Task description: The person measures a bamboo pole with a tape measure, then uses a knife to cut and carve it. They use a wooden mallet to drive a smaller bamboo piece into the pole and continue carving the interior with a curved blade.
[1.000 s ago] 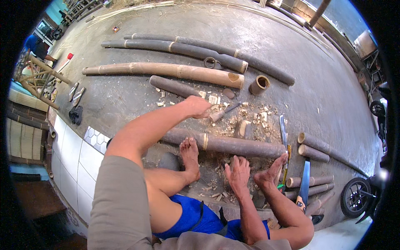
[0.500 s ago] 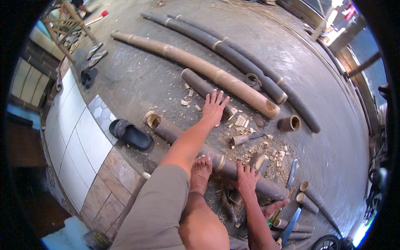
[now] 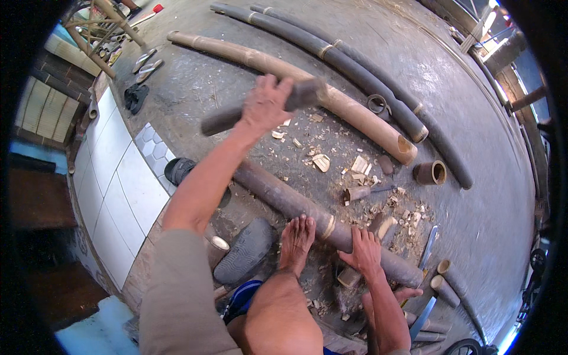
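My left hand [image 3: 264,105] clenches a short dark bamboo piece [image 3: 260,106], raised over the far floor. My right hand [image 3: 365,253] grasps the long dark bamboo pole [image 3: 284,198] lying near — my bare foot [image 3: 296,239] just left of it, chips [image 3: 322,161] beyond.

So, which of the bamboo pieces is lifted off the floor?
Only the short dark piece, gripped in the left hand, is in the air. The right hand presses the dark pole on the floor; the long poles lie untouched.

grey-brown short sleeve [image 3: 177,296], blue shorts [image 3: 242,299], barefoot
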Demonstrator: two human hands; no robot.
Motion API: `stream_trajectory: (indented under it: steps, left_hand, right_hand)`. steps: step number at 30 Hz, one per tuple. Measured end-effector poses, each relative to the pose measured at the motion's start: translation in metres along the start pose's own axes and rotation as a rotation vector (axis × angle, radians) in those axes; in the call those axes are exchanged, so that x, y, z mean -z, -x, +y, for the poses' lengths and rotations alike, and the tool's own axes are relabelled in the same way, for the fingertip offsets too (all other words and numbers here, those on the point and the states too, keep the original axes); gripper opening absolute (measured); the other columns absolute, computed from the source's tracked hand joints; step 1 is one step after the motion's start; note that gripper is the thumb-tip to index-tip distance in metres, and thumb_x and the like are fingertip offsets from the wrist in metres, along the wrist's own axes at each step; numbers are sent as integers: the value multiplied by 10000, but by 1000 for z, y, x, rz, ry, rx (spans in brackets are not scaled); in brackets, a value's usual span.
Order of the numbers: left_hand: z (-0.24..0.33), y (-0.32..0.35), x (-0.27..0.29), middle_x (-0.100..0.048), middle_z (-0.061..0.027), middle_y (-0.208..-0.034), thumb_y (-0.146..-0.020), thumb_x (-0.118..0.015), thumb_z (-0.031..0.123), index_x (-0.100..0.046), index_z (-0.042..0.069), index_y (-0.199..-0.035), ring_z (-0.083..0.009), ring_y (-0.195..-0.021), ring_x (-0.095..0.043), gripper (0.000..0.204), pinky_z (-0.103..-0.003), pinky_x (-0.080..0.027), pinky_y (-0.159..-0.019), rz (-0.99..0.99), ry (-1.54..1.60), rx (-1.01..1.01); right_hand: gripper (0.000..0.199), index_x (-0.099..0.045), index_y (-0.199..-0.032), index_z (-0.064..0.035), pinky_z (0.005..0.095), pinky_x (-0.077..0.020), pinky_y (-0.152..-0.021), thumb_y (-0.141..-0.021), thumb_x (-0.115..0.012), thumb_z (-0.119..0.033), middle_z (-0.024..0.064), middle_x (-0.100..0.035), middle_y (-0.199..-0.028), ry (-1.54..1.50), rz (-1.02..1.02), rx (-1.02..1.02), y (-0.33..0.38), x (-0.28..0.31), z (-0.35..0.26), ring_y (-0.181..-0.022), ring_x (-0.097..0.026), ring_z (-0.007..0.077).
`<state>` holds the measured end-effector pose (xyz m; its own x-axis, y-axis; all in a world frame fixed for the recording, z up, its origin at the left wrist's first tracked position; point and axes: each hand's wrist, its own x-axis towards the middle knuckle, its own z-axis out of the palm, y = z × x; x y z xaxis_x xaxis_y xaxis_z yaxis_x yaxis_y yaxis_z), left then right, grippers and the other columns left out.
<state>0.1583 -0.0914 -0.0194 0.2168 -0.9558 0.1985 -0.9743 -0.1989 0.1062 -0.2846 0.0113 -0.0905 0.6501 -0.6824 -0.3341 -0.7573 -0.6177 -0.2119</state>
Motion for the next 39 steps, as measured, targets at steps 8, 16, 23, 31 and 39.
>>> stream_trajectory:
  steps: [8, 16, 23, 31, 39]
  left_hand:
    - [-116, 58, 22, -593, -289, -1317, -710, -790, 602, -573, 41, -1368, -439, -1223, -593, 891, -517, -489, -1018, -89, 302, 690]
    - [-98, 113, -74, -592, -295, -1278, -702, -820, 557, -550, 11, -1402, -448, -1195, -592, 928, -508, -488, -1010, -243, 301, 737]
    - [-36, 180, -89, -525, -262, -1313, -683, -847, 494, -315, 49, -1544, -442, -1235, -526, 1105, -499, -460, -1042, -243, 151, 498]
    - [-29, 264, -66, -570, -216, -1291, -761, -827, 320, -349, 35, -1514, -410, -1207, -542, 937, -495, -470, -1006, -201, 173, 565]
    - [-63, 263, -64, -543, -175, -1372, -808, -781, 280, -358, 43, -1521, -365, -1264, -505, 862, -483, -436, -1026, -252, 190, 459]
  right_hand:
    - [831, -545, -1327, -24, 478, -535, -870, -662, -851, -418, 176, -632, -1142, -88, 173, -32, 6, 10, 27, -1061, -635, 364]
    - [833, -553, -1319, -26, 492, -543, -835, -649, -853, -421, 184, -642, -1118, -99, 311, -141, -2, 28, 48, -1029, -639, 377]
    - [849, -563, -1316, -10, 480, -541, -824, -651, -854, -451, 183, -643, -1091, -72, 239, -110, 6, 28, 47, -990, -647, 372]
    - [847, -560, -1325, -37, 476, -533, -851, -651, -857, -456, 175, -640, -1118, -68, 206, -7, 21, 13, 39, -1013, -643, 369]
    - [861, -511, -1365, -47, 482, -528, -896, -688, -859, -449, 141, -615, -1201, -47, 117, -5, 20, 12, 31, -1093, -609, 348]
